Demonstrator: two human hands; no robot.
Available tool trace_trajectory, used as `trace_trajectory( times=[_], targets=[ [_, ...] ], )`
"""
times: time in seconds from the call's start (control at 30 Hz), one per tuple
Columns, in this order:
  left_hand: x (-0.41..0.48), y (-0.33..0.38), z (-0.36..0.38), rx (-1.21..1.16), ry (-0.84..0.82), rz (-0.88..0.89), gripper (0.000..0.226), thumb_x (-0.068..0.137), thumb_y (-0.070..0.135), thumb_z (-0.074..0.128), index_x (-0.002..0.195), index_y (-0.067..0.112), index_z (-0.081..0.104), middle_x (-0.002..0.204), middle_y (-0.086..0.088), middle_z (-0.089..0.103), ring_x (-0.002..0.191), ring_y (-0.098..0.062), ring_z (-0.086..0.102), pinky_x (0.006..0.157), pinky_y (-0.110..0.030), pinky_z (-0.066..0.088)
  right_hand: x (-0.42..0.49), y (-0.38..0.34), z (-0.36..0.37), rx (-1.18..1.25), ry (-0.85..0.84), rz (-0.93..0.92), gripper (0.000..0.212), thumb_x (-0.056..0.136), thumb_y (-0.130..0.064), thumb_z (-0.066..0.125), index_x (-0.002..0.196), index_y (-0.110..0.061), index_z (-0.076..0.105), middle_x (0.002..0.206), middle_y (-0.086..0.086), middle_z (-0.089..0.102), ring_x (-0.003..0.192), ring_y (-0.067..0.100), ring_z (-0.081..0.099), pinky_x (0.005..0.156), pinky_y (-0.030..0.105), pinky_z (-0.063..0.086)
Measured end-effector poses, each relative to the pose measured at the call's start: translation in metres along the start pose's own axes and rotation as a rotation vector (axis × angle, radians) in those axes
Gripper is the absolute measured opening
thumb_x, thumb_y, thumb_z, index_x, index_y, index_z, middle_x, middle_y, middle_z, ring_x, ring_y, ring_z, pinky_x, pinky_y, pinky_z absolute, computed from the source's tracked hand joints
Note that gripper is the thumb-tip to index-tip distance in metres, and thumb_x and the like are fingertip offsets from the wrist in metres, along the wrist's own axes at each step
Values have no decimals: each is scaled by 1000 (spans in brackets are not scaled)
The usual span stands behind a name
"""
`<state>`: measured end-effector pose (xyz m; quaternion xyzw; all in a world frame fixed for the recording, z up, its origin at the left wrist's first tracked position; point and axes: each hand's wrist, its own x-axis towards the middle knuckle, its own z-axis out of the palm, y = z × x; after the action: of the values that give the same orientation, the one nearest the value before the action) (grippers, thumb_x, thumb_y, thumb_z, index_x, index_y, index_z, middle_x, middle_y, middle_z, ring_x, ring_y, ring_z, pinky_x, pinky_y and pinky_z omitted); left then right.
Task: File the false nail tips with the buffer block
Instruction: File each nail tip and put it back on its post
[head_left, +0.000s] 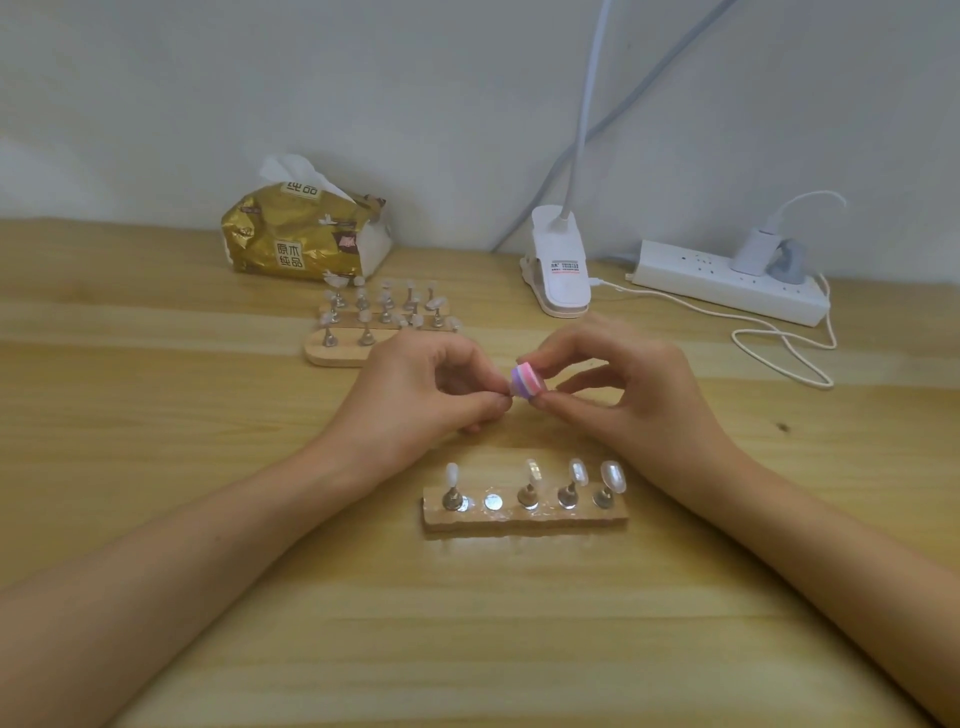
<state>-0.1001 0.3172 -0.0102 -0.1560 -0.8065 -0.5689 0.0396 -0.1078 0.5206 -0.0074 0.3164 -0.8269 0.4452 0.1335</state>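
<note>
A small pink, purple and white buffer block (527, 383) is pinched between thumb and fingers of my right hand (623, 395) above the table. My left hand (426, 395) has its fingers curled and pinches something small against the block; the item itself is hidden by my fingertips. In front of my hands lies a near wooden holder (524, 519) with several clear false nail tips (613, 475) on metal stands; its second magnet (492, 502) from the left is bare. A far wooden holder (332, 356) behind my left hand carries several more tips.
A gold tissue pack (304, 239) sits at the back left. A white clip lamp (558, 267) stands at the back centre, and a white power strip (727, 283) with a looping cable (789, 353) lies at the back right. All rest on a wooden table (467, 623).
</note>
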Motion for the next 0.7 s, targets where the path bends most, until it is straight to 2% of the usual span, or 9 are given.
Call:
trace_trajectory(
  times=[0.07, 0.17, 0.23, 0.3, 0.37, 0.47, 0.57, 0.63, 0.7],
  targets=[
    [0, -1, 0, 29, 9, -4, 11, 77, 2, 80, 79, 11, 75, 72, -1, 74, 67, -17, 71, 61, -22, 55, 0, -1, 0, 19, 23, 19, 6, 88, -11, 76, 93, -9, 74, 90, -6, 73, 90, 13, 70, 76, 36, 60],
    [-1, 0, 1, 124, 17, 56, 16, 77, 4, 80, 75, 19, 74, 70, 8, 70, 64, -2, 66, 58, -15, 49, 0, -2, 1, -33, 29, -56, 5, 89, -10, 76, 93, -10, 73, 91, -3, 72, 89, 17, 69, 76, 35, 59],
    [-2, 0, 1, 249, 28, 97, 19, 76, 9, 81, 73, 26, 74, 73, 13, 69, 65, 5, 61, 62, -10, 43, 0, -1, 1, -54, -5, -14, 5, 88, -9, 76, 92, -10, 73, 90, -4, 72, 90, 15, 69, 78, 36, 58],
    [-3, 0, 1, 347, 29, 92, 16, 76, 19, 81, 72, 31, 73, 72, 24, 67, 62, 13, 53, 57, -12, 35, 0, 1, -1, -25, 10, 35, 7, 86, -8, 77, 93, -10, 74, 90, -7, 73, 91, 12, 69, 81, 35, 57],
    [-3, -1, 1, 374, 30, 82, 14, 76, 23, 80, 72, 33, 73, 63, 34, 59, 58, 16, 48, 54, -14, 30, 1, 0, -2, -53, 3, 6, 10, 85, -7, 77, 94, -11, 74, 91, -9, 73, 92, 12, 68, 83, 31, 56],
    [-2, -3, 0, 357, 27, 88, 14, 77, 23, 80, 71, 33, 72, 59, 35, 56, 56, 16, 47, 56, -22, 30, 1, 0, -1, -87, 1, 39, 6, 87, -12, 77, 92, -14, 74, 89, -12, 73, 90, 8, 68, 82, 31, 54],
    [-1, -4, 0, 345, 21, 86, 15, 76, 23, 81, 71, 34, 72, 62, 33, 59, 57, 16, 48, 58, -24, 31, 1, -1, -2, -131, 96, -5, 5, 89, -19, 76, 88, -17, 72, 85, -15, 71, 87, 8, 65, 75, 19, 47],
    [-1, -4, 0, 365, 26, 96, 16, 77, 23, 80, 70, 34, 71, 57, 35, 55, 56, 17, 47, 56, -24, 29, 1, -1, 0, -159, 11, 7, 8, 86, -12, 78, 88, -16, 71, 85, -18, 70, 85, 4, 61, 71, 11, 40],
    [-1, -4, 0, 370, 25, 100, 14, 77, 23, 80, 72, 33, 72, 54, 36, 53, 56, 16, 47, 56, -24, 28, 1, 1, -1, -128, 3, 74, 8, 84, -14, 79, 87, -16, 72, 81, -23, 68, 79, 0, 56, 67, 9, 38]
  ],
)
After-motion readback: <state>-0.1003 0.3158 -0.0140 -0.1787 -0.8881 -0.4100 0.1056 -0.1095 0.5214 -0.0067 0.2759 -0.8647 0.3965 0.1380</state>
